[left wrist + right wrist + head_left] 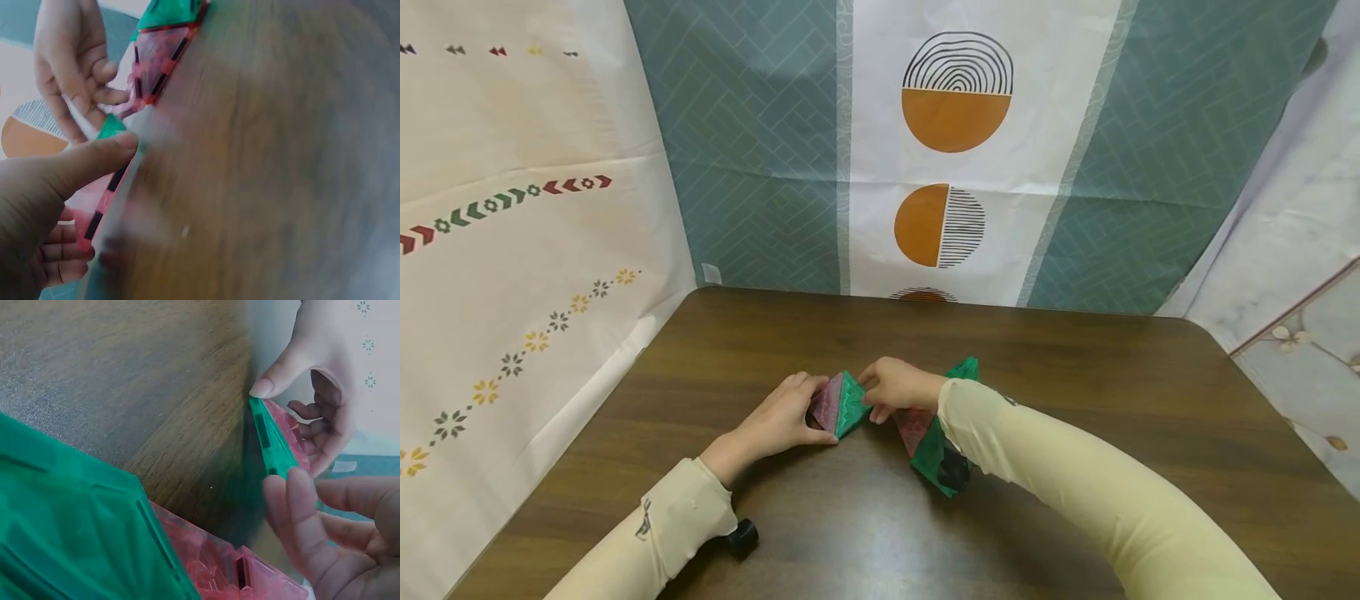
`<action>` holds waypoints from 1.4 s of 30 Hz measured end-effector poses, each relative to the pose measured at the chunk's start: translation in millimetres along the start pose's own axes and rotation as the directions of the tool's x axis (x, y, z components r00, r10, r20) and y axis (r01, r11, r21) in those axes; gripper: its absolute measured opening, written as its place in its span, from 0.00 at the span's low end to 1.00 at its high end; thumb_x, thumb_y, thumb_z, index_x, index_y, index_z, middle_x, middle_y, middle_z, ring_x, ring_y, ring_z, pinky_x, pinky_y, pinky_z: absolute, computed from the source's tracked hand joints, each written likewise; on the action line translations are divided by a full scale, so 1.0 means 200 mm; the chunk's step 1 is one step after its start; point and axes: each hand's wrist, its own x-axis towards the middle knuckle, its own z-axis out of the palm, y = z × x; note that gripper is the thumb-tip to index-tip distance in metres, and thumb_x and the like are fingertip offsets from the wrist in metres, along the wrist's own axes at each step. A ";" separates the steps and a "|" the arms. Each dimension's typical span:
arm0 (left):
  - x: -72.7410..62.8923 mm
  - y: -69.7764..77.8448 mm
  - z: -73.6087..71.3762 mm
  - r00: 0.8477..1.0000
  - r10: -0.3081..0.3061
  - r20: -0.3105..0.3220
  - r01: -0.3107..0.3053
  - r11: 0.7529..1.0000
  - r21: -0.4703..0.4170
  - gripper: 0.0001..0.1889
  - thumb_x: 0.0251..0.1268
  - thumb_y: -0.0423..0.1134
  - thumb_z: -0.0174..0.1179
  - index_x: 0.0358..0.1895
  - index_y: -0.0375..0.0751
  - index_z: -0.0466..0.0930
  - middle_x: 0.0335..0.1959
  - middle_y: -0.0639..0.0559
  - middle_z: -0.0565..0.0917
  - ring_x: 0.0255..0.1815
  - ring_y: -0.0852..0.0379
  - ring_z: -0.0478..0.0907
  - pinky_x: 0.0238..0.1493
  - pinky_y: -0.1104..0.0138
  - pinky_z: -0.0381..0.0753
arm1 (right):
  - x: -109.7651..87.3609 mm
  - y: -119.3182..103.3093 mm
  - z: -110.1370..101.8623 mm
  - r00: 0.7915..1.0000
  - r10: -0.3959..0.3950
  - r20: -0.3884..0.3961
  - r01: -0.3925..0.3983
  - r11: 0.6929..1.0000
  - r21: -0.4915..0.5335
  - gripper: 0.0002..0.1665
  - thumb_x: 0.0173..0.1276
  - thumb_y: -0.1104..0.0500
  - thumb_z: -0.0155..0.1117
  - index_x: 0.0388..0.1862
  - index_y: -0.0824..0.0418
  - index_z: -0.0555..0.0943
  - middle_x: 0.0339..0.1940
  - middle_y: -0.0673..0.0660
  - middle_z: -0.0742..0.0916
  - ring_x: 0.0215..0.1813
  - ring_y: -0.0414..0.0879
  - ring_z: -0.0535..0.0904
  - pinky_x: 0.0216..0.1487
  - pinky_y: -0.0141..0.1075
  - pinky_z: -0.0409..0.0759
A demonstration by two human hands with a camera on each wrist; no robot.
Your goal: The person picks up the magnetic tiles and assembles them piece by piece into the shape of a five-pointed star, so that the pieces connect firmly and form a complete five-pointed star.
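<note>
My left hand (771, 423) holds a small piece of two joined translucent magnetic tiles, a pink triangle (827, 405) and a green triangle (851, 403), low over the table. In the left wrist view the thumb lies along its near edge, with fingers behind the pink tile. My right hand (901, 385) reaches in from the other side, its loosely bent fingertips right at the green corner. Beneath the right wrist stands a larger shape of magnetic tiles, with a pink part (913, 428) and green parts (931, 454); the forearm hides some of it.
The dark wooden table (820, 533) spreads around both hands. Patterned cloth (752, 167) hangs behind its far edge, and pale cloth (535, 250) hangs at the left. A black device (743, 538) shows under the left wrist.
</note>
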 end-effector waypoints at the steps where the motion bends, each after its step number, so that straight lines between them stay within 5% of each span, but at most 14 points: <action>1: 0.00 0.01 0.00 1.000 -0.014 -0.012 0.014 1.000 0.006 0.47 0.40 0.54 0.77 0.63 0.31 0.69 0.47 0.44 0.78 0.47 0.52 0.72 0.50 0.58 0.78 | 0.00 0.00 0.00 1.000 0.001 -0.017 -0.001 1.000 0.018 0.24 0.71 0.66 0.55 0.64 0.69 0.71 0.45 0.64 0.87 0.29 0.47 0.87 0.38 0.36 0.85; 8: 0.01 0.09 0.03 0.985 -0.124 -0.120 0.123 0.992 -0.021 0.50 0.37 0.49 0.80 0.66 0.28 0.65 0.46 0.40 0.75 0.45 0.49 0.71 0.46 0.58 0.79 | 0.01 -0.03 -0.01 0.989 0.014 -0.147 -0.002 0.997 0.079 0.18 0.72 0.64 0.55 0.59 0.65 0.76 0.53 0.64 0.83 0.34 0.51 0.88 0.42 0.35 0.84; 14: 0.00 0.11 0.03 0.984 -0.160 -0.083 0.150 0.982 -0.111 0.47 0.44 0.46 0.77 0.67 0.29 0.63 0.47 0.40 0.75 0.45 0.49 0.72 0.47 0.57 0.79 | 0.02 -0.03 -0.03 0.985 0.007 -0.174 -0.009 1.000 -0.008 0.15 0.72 0.65 0.54 0.56 0.63 0.79 0.55 0.63 0.83 0.30 0.49 0.88 0.38 0.32 0.83; 20: 0.00 0.10 0.00 0.979 -0.196 -0.057 0.172 0.942 -0.288 0.29 0.62 0.37 0.65 0.64 0.31 0.66 0.37 0.44 0.80 0.32 0.56 0.77 0.32 0.68 0.77 | 0.02 -0.03 -0.05 0.980 -0.018 -0.198 -0.001 0.996 -0.094 0.14 0.73 0.64 0.54 0.52 0.61 0.82 0.44 0.61 0.88 0.28 0.49 0.86 0.35 0.37 0.84; 24: 0.00 0.10 -0.02 0.967 -0.249 -0.044 0.205 0.875 -0.438 0.19 0.65 0.31 0.60 0.58 0.31 0.71 0.30 0.44 0.82 0.21 0.58 0.79 0.23 0.69 0.78 | 0.01 -0.04 -0.07 0.975 -0.044 -0.216 0.016 0.991 -0.130 0.12 0.73 0.62 0.54 0.50 0.59 0.83 0.34 0.57 0.87 0.24 0.44 0.81 0.29 0.32 0.81; 28: 0.01 0.10 -0.02 0.962 -0.273 -0.031 0.210 0.804 -0.556 0.10 0.65 0.30 0.59 0.47 0.28 0.74 0.30 0.40 0.83 0.21 0.56 0.79 0.25 0.65 0.81 | 0.01 -0.05 -0.09 0.972 -0.071 -0.224 0.038 0.988 -0.150 0.11 0.73 0.61 0.55 0.47 0.58 0.84 0.27 0.54 0.84 0.27 0.48 0.81 0.25 0.28 0.76; 32: 0.01 0.12 -0.02 0.951 -0.308 -0.024 0.220 0.728 -0.649 0.07 0.65 0.29 0.59 0.42 0.27 0.75 0.32 0.39 0.84 0.25 0.58 0.79 0.28 0.65 0.81 | 0.02 -0.05 -0.12 0.974 -0.110 -0.200 0.072 0.979 -0.190 0.11 0.73 0.60 0.55 0.45 0.58 0.85 0.28 0.54 0.85 0.31 0.51 0.82 0.26 0.27 0.74; 36: 0.00 0.14 0.00 0.943 -0.331 -0.018 0.206 0.627 -0.751 0.08 0.63 0.27 0.60 0.41 0.25 0.75 0.31 0.41 0.84 0.27 0.62 0.81 0.30 0.67 0.82 | 0.02 -0.06 -0.15 0.978 -0.138 -0.159 0.100 0.968 -0.228 0.11 0.73 0.58 0.55 0.46 0.57 0.85 0.32 0.54 0.86 0.31 0.47 0.80 0.28 0.28 0.74; 42: -0.02 0.21 0.06 0.952 -0.306 -0.006 0.155 0.498 -0.853 0.08 0.61 0.24 0.60 0.40 0.23 0.72 0.29 0.47 0.83 0.28 0.61 0.81 0.36 0.63 0.85 | 0.01 -0.07 -0.20 0.991 -0.126 -0.037 0.116 0.971 -0.207 0.12 0.74 0.59 0.53 0.46 0.57 0.84 0.31 0.54 0.83 0.29 0.48 0.74 0.24 0.29 0.69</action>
